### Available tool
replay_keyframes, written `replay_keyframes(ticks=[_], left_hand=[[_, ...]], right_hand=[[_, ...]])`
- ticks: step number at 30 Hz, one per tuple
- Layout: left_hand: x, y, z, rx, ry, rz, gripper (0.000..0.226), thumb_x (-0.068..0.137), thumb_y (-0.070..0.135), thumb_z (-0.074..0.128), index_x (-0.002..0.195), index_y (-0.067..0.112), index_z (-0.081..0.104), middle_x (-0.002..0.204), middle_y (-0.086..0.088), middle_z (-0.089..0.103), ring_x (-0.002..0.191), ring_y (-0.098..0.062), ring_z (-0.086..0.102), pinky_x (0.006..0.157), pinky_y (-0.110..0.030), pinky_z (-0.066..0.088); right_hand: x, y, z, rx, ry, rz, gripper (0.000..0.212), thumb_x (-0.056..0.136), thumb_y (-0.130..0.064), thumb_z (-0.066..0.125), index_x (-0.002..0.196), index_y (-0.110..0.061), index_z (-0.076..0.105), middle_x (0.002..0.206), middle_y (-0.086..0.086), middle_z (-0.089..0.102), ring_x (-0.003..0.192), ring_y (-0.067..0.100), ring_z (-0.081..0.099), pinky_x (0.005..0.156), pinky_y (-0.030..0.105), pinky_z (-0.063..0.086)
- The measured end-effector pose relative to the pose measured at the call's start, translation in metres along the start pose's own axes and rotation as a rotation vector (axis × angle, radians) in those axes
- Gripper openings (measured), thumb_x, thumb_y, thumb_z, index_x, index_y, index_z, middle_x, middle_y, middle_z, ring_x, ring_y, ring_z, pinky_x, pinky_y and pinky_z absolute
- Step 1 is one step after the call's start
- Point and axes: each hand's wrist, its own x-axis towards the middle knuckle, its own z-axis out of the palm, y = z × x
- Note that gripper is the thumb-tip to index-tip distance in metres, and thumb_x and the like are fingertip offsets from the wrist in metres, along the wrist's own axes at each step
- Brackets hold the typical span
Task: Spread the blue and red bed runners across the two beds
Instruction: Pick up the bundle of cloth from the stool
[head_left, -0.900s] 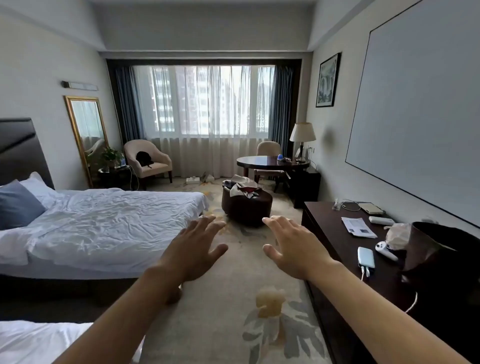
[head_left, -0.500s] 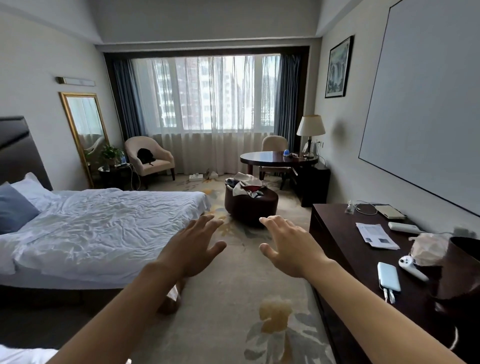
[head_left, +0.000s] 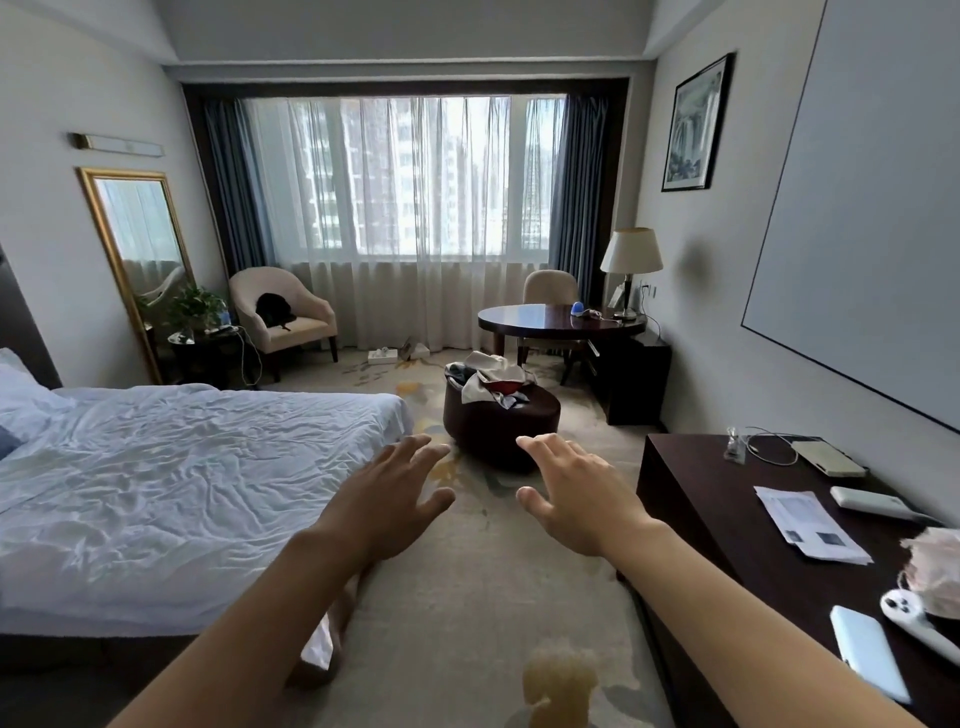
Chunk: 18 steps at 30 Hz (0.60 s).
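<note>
Two bare hands reach forward over the patterned carpet, palms down, holding nothing. On the left hand (head_left: 387, 506) the fingers are straight and spread with the thumb out to the side; the right hand (head_left: 576, 499) matches it, fingers apart and touching no object.

Largest in view is the bed with rumpled white sheets (head_left: 171, 483) on the left, its cover bare of any runner, with white pillows at its head. A second bed cannot be seen from here. Straight ahead, beyond the hands, stands a dark brown oval ottoman (head_left: 501, 421), and heaped on top of it is a pile of crumpled cloth (head_left: 491, 384) showing white, blue-grey and a patch of red; whether those are the runners cannot be told, as the folds are too small to read.

Along the right wall runs a dark wooden desk (head_left: 727, 519) carrying a printed white paper sheet (head_left: 808, 522), a pale blue power bank (head_left: 868, 652) and a white handheld controller (head_left: 911, 621).
</note>
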Motion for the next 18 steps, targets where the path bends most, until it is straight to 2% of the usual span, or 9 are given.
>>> replay_keyframes(ticks=[9, 18], left_hand=[[0.123, -0.074, 0.036, -0.043, -0.024, 0.028, 0.060, 0.097, 0.056, 0.043, 0.151, 0.034, 0.027, 0.158, 0.007, 0.024, 0.145, -0.015, 0.025, 0.114, -0.039, 0.034], [0.265, -0.120, 0.077, -0.025, -0.027, -0.010, 0.060, 0.097, 0.055, 0.044, 0.150, 0.033, 0.030, 0.158, 0.006, 0.025, 0.144, -0.016, 0.026, 0.113, -0.036, 0.031]], right_hand=[[0.125, 0.035, 0.050, -0.004, -0.014, 0.009, 0.063, 0.098, -0.049, 0.047, 0.153, -0.027, 0.025, 0.152, -0.007, 0.035, 0.138, 0.017, 0.039, 0.109, 0.038, 0.039], [0.258, 0.119, 0.098, 0.018, 0.002, 0.003, 0.061, 0.098, -0.048, 0.047, 0.151, -0.026, 0.027, 0.149, -0.006, 0.039, 0.135, 0.018, 0.041, 0.108, 0.038, 0.039]])
